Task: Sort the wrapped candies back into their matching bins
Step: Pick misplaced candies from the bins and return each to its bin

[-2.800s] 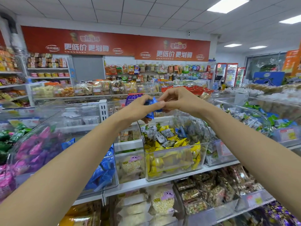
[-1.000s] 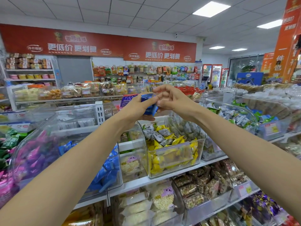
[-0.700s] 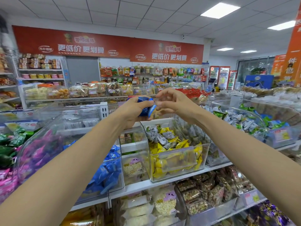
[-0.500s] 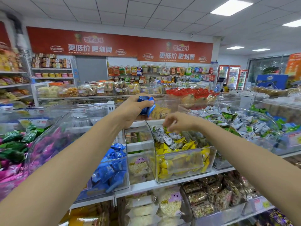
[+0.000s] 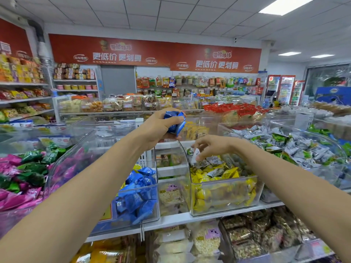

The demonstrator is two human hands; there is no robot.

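This is a snack shop. Clear plastic bins (image 5: 224,194) of wrapped candies (image 5: 136,198) line white shelves (image 5: 182,218), packaged snacks (image 5: 165,82) hang along the back wall under long red banners (image 5: 155,54), and drink coolers (image 5: 284,88) stand in the far corner.

Shop interior. White tiled ceiling (image 5: 171,14), recessed panel light (image 5: 284,5) upper right. Red banner (image 5: 152,53) with white characters spans back wall. Grey door panel (image 5: 117,80) below banner. Wall shelves (image 5: 75,80) at left stocked with packaged snacks. Drink coolers (image 5: 284,89) at far right. Window (image 5: 328,77) beyond coolers.
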